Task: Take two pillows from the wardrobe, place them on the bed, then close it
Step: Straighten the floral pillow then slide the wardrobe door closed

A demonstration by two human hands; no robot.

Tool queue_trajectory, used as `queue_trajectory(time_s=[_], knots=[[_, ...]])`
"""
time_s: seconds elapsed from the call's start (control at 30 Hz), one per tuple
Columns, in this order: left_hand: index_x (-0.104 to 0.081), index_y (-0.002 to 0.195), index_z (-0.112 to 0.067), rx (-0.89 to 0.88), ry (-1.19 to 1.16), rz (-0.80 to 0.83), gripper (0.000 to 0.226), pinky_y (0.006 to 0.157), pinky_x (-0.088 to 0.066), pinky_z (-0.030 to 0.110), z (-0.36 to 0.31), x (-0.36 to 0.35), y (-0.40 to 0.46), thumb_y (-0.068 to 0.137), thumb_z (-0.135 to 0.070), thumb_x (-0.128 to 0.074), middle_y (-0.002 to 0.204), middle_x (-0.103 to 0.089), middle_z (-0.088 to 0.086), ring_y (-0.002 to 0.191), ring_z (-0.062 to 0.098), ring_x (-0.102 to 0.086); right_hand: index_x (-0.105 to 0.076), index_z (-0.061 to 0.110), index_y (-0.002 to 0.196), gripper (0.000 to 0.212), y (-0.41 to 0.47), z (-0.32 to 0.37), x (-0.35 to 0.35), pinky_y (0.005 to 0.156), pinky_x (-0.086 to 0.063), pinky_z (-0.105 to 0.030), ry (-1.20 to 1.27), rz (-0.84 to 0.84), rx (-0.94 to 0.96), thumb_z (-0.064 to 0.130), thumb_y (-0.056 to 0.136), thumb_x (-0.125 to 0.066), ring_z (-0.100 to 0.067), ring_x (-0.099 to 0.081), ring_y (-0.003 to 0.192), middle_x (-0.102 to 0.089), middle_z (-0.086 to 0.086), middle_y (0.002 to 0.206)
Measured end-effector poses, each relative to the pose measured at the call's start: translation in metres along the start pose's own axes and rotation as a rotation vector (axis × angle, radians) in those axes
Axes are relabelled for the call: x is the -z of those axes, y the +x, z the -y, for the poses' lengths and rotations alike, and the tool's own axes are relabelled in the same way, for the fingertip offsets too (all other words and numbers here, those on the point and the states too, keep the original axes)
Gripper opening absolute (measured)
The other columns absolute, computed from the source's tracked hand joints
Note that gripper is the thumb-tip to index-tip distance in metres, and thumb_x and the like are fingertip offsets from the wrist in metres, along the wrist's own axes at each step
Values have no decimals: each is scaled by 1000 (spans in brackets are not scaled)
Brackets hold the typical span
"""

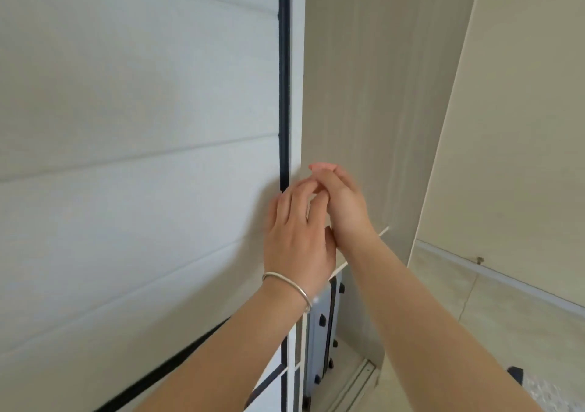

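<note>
The sliding wardrobe door [142, 126] is white, with horizontal panels and a dark trim strip, and fills the left half of the head view. My left hand [294, 231], wearing a silver bracelet, lies flat on the door face beside its right edge, fingers apart. My right hand [345, 209] is curled around that door edge at about the same height. To the right of the edge the wardrobe interior [364, 95] stands open and looks bare above the shelf. No pillow and no bed are in view.
A thin shelf [384, 231] crosses the wardrobe behind my right forearm. Below it stands a grey-blue suitcase [319, 332] on the wardrobe floor. The door's bottom track [357, 383] runs along the floor. A beige side panel [506, 126] closes the right.
</note>
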State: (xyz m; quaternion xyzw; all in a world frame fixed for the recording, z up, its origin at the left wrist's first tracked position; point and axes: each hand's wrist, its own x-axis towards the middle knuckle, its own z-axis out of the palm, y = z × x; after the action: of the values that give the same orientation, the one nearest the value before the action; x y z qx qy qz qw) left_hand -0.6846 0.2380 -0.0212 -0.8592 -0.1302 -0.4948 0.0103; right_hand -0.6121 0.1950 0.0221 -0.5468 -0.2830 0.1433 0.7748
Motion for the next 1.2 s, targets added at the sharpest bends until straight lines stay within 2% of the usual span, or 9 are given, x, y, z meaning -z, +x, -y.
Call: queue_trajectory(time_s=[0.1,0.23,0.33,0.43,0.5,0.6,0.93,1.13,1.2], knots=[[-54,118,-12,40,123,-4,53,108,-31,45,3,-6,11,65,-16,-62,131,-53,10,130,25,-34,-63,21,90,6,32,3,1,82,-46,-30,-86,174,17,25,88,-59,-11,-60,84,-63,5,88],[-51,128,-16,73,260,-24,60,113,-15,50,6,3,19,69,-22,-56,144,-43,12,138,26,-26,-68,18,101,40,63,13,-6,91,-47,-35,-94,390,34,47,83,-49,-15,-64,99,-71,3,100],[-39,137,-15,107,361,-2,68,115,-11,48,10,5,25,72,-26,-54,150,-32,8,140,24,-23,-66,12,90,50,65,16,-20,88,-47,-30,-66,481,112,58,84,-47,-10,-64,93,-71,3,93],[-32,138,-8,129,378,0,73,115,-12,45,13,4,29,71,-32,-51,150,-32,6,140,20,-24,-49,16,63,38,61,19,-30,62,-43,-14,-91,434,212,42,91,-51,2,-51,55,-53,16,53],[-29,139,-6,145,408,9,79,116,-8,44,16,0,28,69,-35,-51,151,-28,5,143,19,-18,-45,20,59,37,61,18,-33,52,-39,-8,-125,399,270,37,92,-50,4,-46,47,-49,17,46],[-28,138,-3,140,470,-1,83,117,-4,43,21,-8,28,66,-38,-51,153,-18,6,146,17,-3,-49,18,63,33,63,17,-32,52,-41,-8,-129,375,291,34,92,-51,3,-48,50,-51,12,54],[-40,128,-2,86,464,-96,71,115,-6,42,13,-49,49,65,-34,-45,140,-36,2,146,15,2,-48,24,63,34,86,18,-10,57,-40,-9,-167,333,313,23,97,-43,6,-51,52,-55,21,49],[-35,131,3,30,427,-10,86,117,-2,41,0,-86,67,59,-37,-59,144,-30,1,144,23,-6,-35,18,55,43,113,16,15,46,-35,-9,-118,214,254,20,98,-42,2,-39,40,-40,15,39],[-25,138,7,22,439,20,97,118,2,42,-3,-103,71,60,-36,-63,148,-25,4,143,25,-5,-36,18,54,44,123,16,26,46,-35,-9,-117,204,242,20,98,-41,2,-40,39,-41,15,37]])
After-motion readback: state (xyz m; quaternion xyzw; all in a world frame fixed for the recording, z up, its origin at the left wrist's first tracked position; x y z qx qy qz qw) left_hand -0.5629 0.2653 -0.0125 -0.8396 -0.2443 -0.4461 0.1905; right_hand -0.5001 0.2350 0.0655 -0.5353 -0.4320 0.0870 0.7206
